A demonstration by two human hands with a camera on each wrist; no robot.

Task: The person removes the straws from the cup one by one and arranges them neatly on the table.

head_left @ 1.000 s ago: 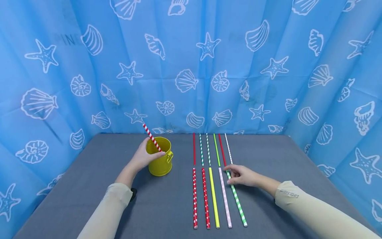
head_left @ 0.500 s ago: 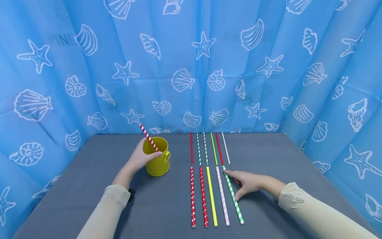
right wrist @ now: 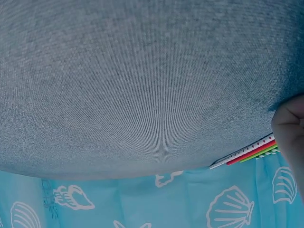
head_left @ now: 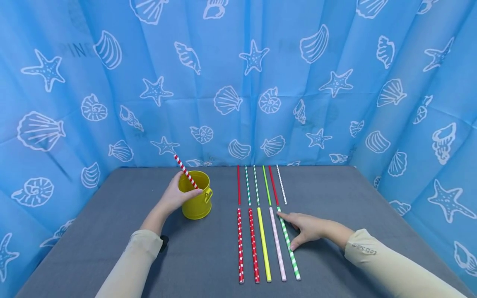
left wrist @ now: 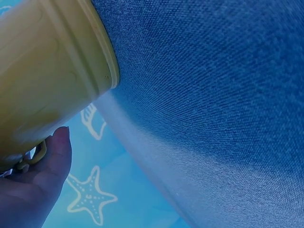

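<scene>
My left hand (head_left: 174,196) grips the rim and side of a yellow bucket (head_left: 196,207), its thumb at the front. A red-and-white striped paper straw (head_left: 186,171) leans in the bucket, its lower end hidden. My right hand (head_left: 310,228) touches a green-and-white striped paper straw (head_left: 294,261) lying on the table, index fingertip near its far end and thumb against its right side. Just left of that straw lies a pale pink straw (head_left: 278,248). The left wrist view shows fingers of the left hand beside the bucket's wire loop (left wrist: 34,156).
The front row also has a yellow straw (head_left: 264,248) and two red dotted straws (head_left: 254,252). Behind it lies a row of several thinner straws, including a red one (head_left: 239,186) and a white dotted one (head_left: 281,184). A blue curtain (head_left: 223,74) hangs behind the grey table (head_left: 112,231).
My right thumb has slid toward me along the green-and-white straw. The straw's near end has swung left, closer to the pink straw. My left hand stays on the bucket.
</scene>
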